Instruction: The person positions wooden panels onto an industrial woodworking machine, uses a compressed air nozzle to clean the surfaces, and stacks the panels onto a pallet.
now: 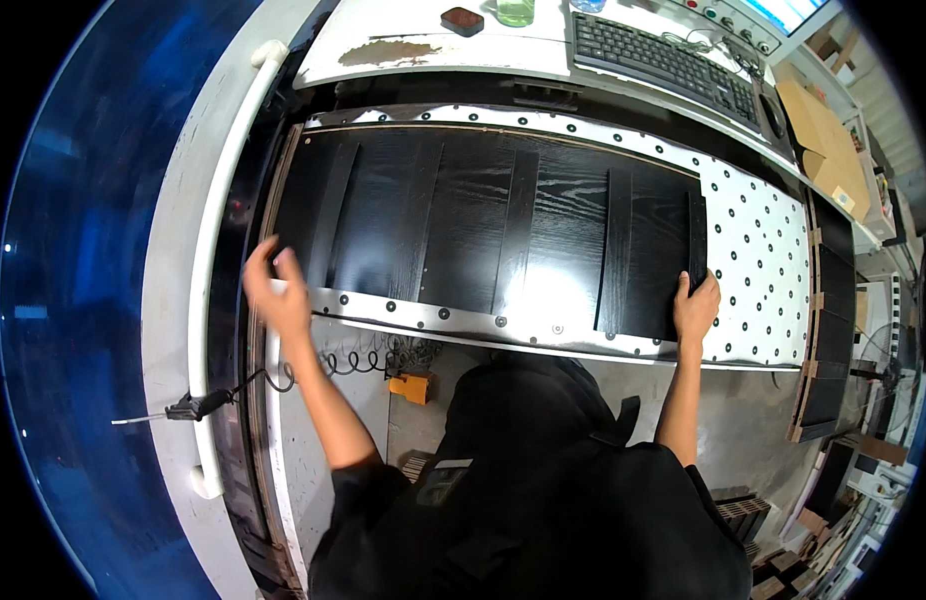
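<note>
A: Where is the panel, and how do your hands stand to it?

B: The black wood-grain panel [473, 220] lies flat before you on a white table dotted with black studs [758, 270], crossed by five narrow black strips [620, 250]. Your right hand [696, 308] is at the panel's right end, touching by the near end of the last strip, thumb set apart from the fingers; how firmly they press cannot be told.

A: And on the other side?

B: Your left hand [283, 300], slightly blurred, is at the panel's left end, fingers curved and parted from the thumb, nothing seen between them. Whether it touches the edge there cannot be told.

A: What surrounds you at the bench?

B: Beyond the panel, a black keyboard [668, 68] and mouse [773, 115] sit on a worn white desktop [523, 55], near a green bottle [514, 10]. To your left, a black-handled tool [198, 405] with a coiled hose [358, 362] lies across a white rail [216, 205].
</note>
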The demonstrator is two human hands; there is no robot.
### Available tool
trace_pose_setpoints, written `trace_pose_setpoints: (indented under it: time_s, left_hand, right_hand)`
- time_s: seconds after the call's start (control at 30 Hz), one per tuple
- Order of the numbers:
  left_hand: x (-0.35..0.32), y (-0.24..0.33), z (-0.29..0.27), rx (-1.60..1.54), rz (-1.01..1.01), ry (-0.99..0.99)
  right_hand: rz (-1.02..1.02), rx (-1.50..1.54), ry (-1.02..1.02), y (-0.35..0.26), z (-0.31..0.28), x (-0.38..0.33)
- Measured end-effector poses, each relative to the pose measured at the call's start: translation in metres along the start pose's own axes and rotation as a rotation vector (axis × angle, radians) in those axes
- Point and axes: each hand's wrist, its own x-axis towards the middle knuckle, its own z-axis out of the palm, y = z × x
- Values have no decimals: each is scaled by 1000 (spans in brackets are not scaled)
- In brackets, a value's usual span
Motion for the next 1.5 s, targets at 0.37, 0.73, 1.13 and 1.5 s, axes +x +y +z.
trace_pose_setpoints:
  time_s: [0.37,0.73,1.13,1.5]
  left_hand:
    - [-26,-71,74,-113,-205,-326]
    - [-81,-33,61,-730,-576,-678]
    - [-93,-24,70,-739,-634,-679]
    - [-95,-34,75,-804,-634,-651]
  right_hand:
    - [-66,-69,13,47,-24,-43]
    - [334,-348,51,173,-64,-54]
    - [417,-315,27,189,-68,-55]
    - [471,-387,-23,193,-66,-53]
